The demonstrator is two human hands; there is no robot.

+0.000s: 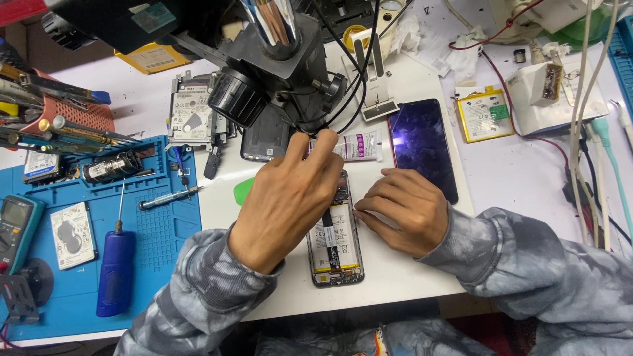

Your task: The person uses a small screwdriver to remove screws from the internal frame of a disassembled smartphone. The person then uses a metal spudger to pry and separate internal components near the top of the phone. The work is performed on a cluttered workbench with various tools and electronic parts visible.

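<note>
Grey mottled sleeves [198, 290] reach in from the bottom edge. Between them, on the white counter [409, 264], lies an opened phone [335, 244] with its yellow-edged battery showing. Over its upper end the left hand [287, 201] hovers with fingers loosely spread, gripping nothing I can see. At the phone's right edge the right hand [403, 209] rests curled, fingertips touching the frame. Just beyond lies a dark phone screen [423, 148]; to the left, a blue mat [165, 231] carries a screwdriver [168, 196].
</note>
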